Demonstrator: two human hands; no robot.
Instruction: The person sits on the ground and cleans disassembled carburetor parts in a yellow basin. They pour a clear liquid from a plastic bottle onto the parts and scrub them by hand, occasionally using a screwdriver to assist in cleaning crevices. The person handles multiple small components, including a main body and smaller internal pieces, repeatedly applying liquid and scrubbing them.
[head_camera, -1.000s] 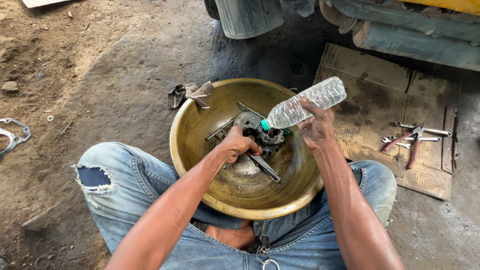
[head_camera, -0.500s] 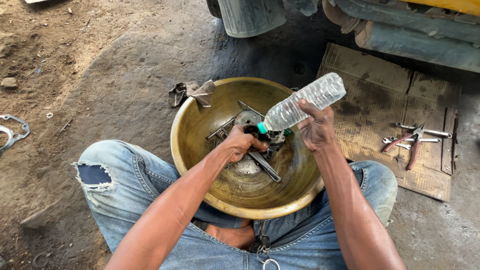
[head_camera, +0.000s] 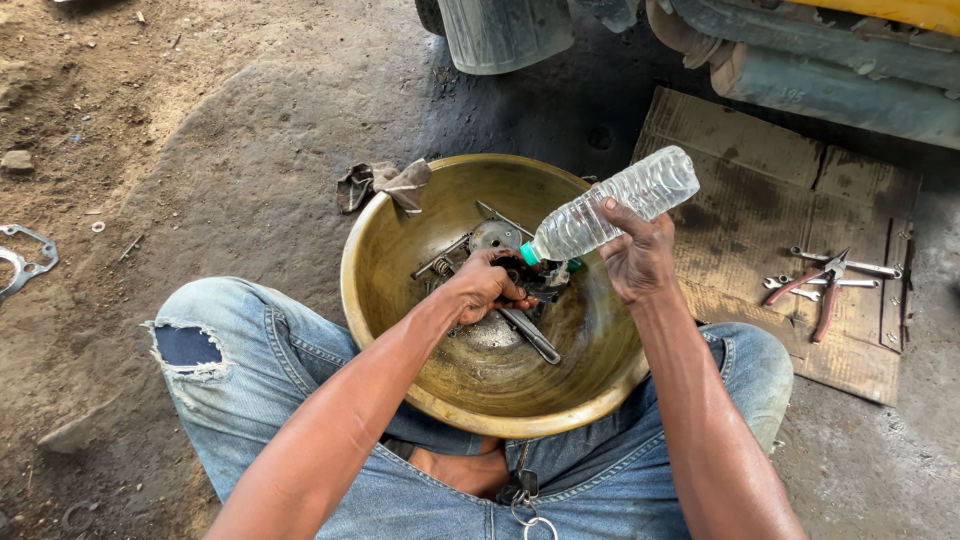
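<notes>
A wide brass-coloured bowl (head_camera: 400, 250) rests between my knees on the ground. Inside it lie several greasy metal parts, among them a round disc (head_camera: 493, 235), a spring and a long bolt (head_camera: 530, 335). My left hand (head_camera: 485, 285) grips a dark metal part (head_camera: 540, 280) over the bowl's middle. My right hand (head_camera: 635, 255) holds a clear plastic bottle (head_camera: 620, 205) tilted neck-down, its green-ringed mouth just above that part.
A dirty rag (head_camera: 385, 183) hangs over the bowl's far rim. A cardboard sheet (head_camera: 760, 170) to the right carries red-handled pliers (head_camera: 825, 290) and wrenches (head_camera: 850, 265). A metal gasket (head_camera: 25, 260) lies at far left. A vehicle underside and a grey bucket (head_camera: 505, 35) are ahead.
The bottle has tipped slightly lower toward the part in my left hand. Both hands stay over the bowl.
</notes>
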